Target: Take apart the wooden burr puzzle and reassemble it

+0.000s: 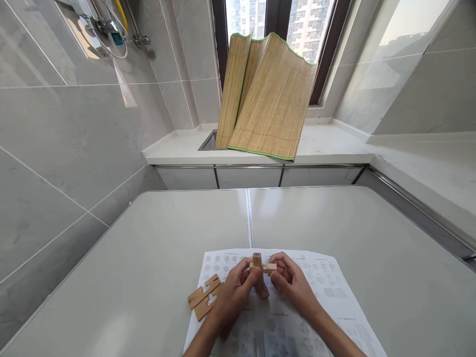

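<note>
Wooden burr-puzzle pieces are joined crosswise between my two hands. My left hand is closed round an upright notched wooden piece, which has a small mark on its top end. Sideways out of it runs a second notched wooden piece, its right end at the fingertips of my right hand, which are pinched on it. A wooden end shows below the joint; whether it belongs to the same assembly I cannot tell. Left of my left hand, several loose notched wooden pieces lie side by side, partly hidden by that hand.
Under my hands a printed paper sheet with small diagrams lies on the white table. Beyond the table, a folded bamboo mat leans at the window over a white ledge. Shower fittings hang on the left wall.
</note>
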A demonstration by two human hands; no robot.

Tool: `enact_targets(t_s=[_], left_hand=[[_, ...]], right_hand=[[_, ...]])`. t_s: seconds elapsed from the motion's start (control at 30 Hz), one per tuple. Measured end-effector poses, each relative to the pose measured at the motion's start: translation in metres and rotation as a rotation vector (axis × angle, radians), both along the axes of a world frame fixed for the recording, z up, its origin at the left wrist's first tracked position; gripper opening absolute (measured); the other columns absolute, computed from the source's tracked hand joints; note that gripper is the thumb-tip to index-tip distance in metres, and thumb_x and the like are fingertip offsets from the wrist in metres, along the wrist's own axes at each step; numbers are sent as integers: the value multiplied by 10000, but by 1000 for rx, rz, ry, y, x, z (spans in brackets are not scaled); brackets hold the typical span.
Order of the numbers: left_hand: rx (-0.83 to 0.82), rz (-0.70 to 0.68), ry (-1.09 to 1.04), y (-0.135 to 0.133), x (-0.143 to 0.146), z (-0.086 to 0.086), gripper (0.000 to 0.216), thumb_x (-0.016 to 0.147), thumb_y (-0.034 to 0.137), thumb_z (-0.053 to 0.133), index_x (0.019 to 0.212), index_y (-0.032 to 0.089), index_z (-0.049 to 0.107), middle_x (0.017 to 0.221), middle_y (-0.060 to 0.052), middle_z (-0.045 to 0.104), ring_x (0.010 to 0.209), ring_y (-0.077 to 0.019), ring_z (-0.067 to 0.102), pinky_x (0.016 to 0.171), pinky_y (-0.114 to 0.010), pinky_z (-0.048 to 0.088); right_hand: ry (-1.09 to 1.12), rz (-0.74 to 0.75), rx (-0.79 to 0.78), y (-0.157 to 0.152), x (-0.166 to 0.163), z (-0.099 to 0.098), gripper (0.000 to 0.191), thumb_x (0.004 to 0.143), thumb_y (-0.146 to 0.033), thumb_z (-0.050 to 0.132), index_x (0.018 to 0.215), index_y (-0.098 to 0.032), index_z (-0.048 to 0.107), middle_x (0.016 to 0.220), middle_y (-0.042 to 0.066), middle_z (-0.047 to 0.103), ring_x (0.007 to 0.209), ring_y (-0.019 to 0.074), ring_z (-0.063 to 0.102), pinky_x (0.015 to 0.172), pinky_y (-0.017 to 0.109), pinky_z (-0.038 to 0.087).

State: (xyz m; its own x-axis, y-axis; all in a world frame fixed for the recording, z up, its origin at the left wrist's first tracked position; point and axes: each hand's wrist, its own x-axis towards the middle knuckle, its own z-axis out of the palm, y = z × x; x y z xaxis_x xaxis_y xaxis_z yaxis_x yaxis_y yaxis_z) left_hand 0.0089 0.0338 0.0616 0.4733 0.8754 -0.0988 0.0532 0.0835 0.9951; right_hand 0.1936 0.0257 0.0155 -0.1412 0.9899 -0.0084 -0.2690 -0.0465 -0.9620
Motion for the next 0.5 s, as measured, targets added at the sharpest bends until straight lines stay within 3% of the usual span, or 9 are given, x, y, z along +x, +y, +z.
enact_targets(t_s=[0.07, 0.17, 0.33, 0.4, 0.5], left_hand=[[-50, -49, -8, -1, 1, -1, 427, 1025, 608, 470, 968, 200, 584, 763, -16, 654, 670, -171, 611, 742, -314, 509], [-64, -105, 20, -2, 1, -1, 470, 1004, 656, 473, 868, 210, 533, 771, 7, 588, 643, -136, 526, 666, -271, 453], [-71, -117, 56, -3, 0, 2, 491, 1004, 667, 461, 834, 211, 522, 713, 30, 527, 630, -130, 468, 632, -261, 406], [-78, -91, 48, -4, 0, 2, 481, 995, 679, 470, 901, 214, 555, 714, 30, 539, 633, -136, 479, 631, -264, 403], [-85, -49, 17, -5, 0, 2, 509, 986, 681, 491, 1211, 228, 553, 714, 38, 560, 645, -148, 513, 638, -268, 411]], right_hand=[[-34, -20, 3, 0, 3, 2, 438, 887, -636, 704, 1052, -237, 627, 636, -64, 477, 527, 116, 411, 503, 239, 339], [-68, 27, -10, 1, 6, 5, 443, 913, -628, 672, 1122, -238, 660, 627, -69, 434, 531, 126, 415, 512, 247, 359], [-67, 99, -14, 1, 7, 7, 395, 907, -602, 694, 1005, -219, 696, 673, -23, 549, 560, 139, 488, 531, 266, 405], [-50, 90, -13, 2, 6, 8, 387, 908, -593, 700, 1001, -218, 684, 658, -30, 551, 532, 127, 476, 527, 264, 400], [-40, 54, -2, 3, 6, 8, 386, 906, -590, 708, 993, -215, 671, 602, -54, 510, 503, 113, 447, 525, 258, 380]])
